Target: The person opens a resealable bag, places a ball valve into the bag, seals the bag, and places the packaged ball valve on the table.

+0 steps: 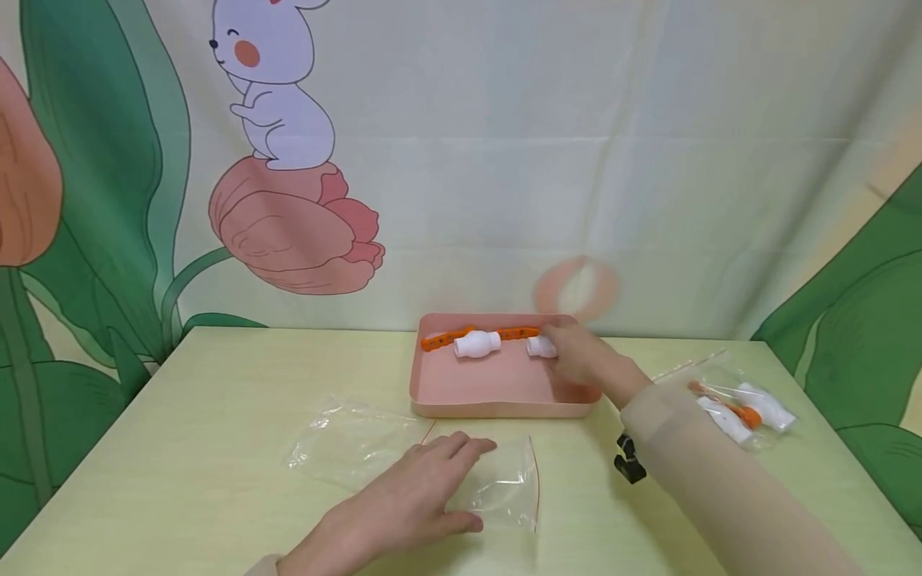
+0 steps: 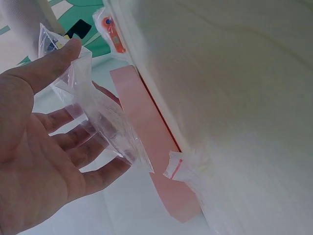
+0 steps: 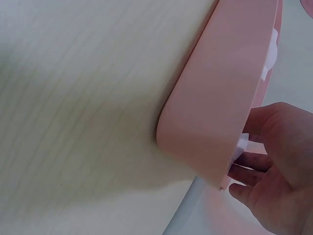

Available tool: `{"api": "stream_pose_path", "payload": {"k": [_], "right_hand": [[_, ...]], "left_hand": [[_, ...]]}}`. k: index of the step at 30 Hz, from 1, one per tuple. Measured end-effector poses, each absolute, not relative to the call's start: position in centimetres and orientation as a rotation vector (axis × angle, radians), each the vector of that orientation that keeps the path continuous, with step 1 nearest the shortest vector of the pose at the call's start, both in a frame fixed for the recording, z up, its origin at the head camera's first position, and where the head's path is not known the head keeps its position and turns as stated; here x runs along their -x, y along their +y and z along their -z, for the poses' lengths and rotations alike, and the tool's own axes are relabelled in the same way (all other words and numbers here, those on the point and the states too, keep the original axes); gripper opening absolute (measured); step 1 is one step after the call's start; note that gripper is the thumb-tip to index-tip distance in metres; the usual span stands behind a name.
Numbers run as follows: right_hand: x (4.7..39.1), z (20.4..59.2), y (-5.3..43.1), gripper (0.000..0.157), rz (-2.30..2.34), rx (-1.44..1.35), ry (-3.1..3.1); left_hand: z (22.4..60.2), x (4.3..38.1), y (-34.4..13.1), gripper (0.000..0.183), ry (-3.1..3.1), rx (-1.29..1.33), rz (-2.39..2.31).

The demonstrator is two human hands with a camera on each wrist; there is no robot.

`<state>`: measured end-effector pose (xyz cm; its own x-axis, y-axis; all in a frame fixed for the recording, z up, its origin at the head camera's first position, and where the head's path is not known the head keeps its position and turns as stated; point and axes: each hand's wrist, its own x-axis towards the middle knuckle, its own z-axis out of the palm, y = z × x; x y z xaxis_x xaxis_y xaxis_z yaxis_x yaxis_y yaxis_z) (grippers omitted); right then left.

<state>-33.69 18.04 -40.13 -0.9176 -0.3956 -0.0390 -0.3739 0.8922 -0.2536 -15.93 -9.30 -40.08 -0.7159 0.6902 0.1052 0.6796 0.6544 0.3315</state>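
In the pink tray (image 1: 497,412), my right hand (image 1: 576,352) reaches over the right end. Its thumb and fingers pinch a white plastic bulb-shaped piece (image 1: 539,346), partly hidden by the hand and the tray wall. Another white bulb-shaped piece (image 1: 478,345) lies left of it in the tray, in front of orange strips (image 1: 445,339) with holes. Above the table's near part, my left hand (image 1: 403,500) has its fingers and thumb spread loosely about a clear zip bag (image 2: 105,115). The bag touches the hand but is not gripped.
A second clear bag (image 1: 342,440) lies flat left of the tray. At the right, a filled clear bag (image 1: 749,404) holds white and orange pieces. A black clip-like part (image 1: 630,458) shows beside the right wrist. Behind the table (image 1: 180,464) hangs a printed curtain (image 1: 461,160).
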Motion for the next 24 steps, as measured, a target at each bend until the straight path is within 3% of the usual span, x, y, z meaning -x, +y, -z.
{"api": "stream_pose_path", "payload": {"k": [13, 17, 24], "right_hand": [[33.16, 40.19, 17.55, 0.045, 0.356, 0.674, 2.988], [33.19, 40.43, 17.8, 0.045, 0.415, 0.585, 2.994], [33.25, 40.64, 18.16, 0.023, 0.308, 0.595, 3.073]], "left_hand": [[40.07, 15.79, -9.48, 0.076, 2.821, -1.175, -0.529], [40.1, 15.8, -9.65, 0.076, 2.82, -1.189, -0.528], [40.09, 15.81, -9.78, 0.075, 2.822, -1.196, -0.517]]}}
